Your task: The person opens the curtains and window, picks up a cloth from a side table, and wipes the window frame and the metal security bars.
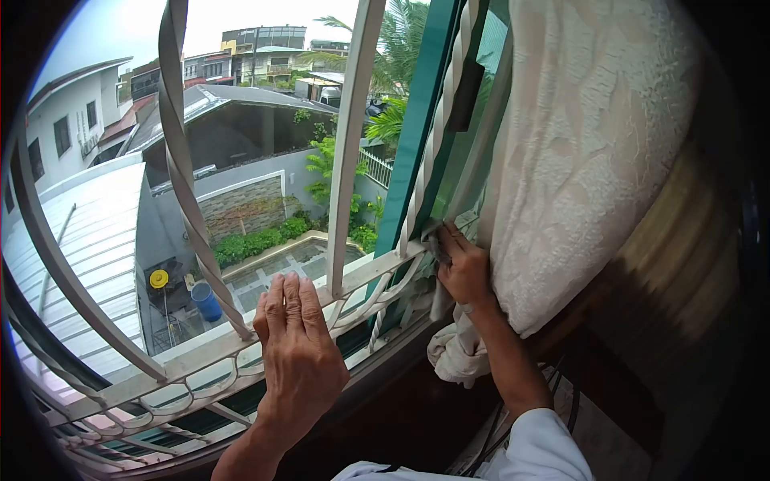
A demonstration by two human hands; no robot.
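Note:
My left hand (301, 349) rests on the lower rail (373, 271) of a whitish metal window grille, its fingers stretched out side by side and nothing seen in them. To the right, my right hand (465, 272) is closed on a grey cloth (433, 240). It presses the cloth against the rail near the foot of a twisted bar (429, 152). Part of the cloth hides behind the fingers. Scrollwork (228, 377) curves below the rail, and another twisted bar (183, 144) rises left of my left hand.
A cream curtain (581, 152) hangs close beside my right arm, with a bunched end of fabric (459, 353) below the wrist. Behind the bars is a green-framed sliding window (411, 152). Dark cables (573, 401) run at lower right. Outside lie a metal roof (76, 256) and a yard.

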